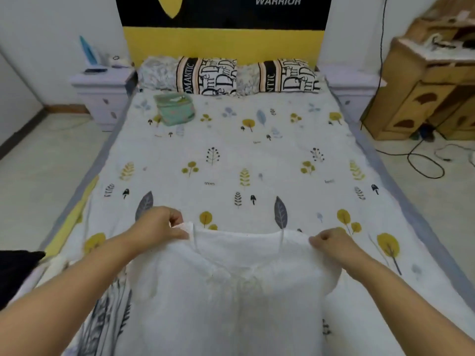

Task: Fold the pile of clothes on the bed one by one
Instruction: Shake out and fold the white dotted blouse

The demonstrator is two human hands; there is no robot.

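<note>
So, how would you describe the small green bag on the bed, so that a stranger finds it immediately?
Start at the two black-and-white lettered pillows at the head of the bed. Just in front of the left pillow, on the leaf-printed sheet, sits the small green bag. It is the only boxy, mint-coloured thing there; the white shirt lies far away, at the foot end.

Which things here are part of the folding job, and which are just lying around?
Part of the job:
white top, held at its upper corners
left hand
right hand
bed, the work surface

Just lying about:
green pouch
pillows
nightstand
wooden cabinet
black cable on the floor
</note>
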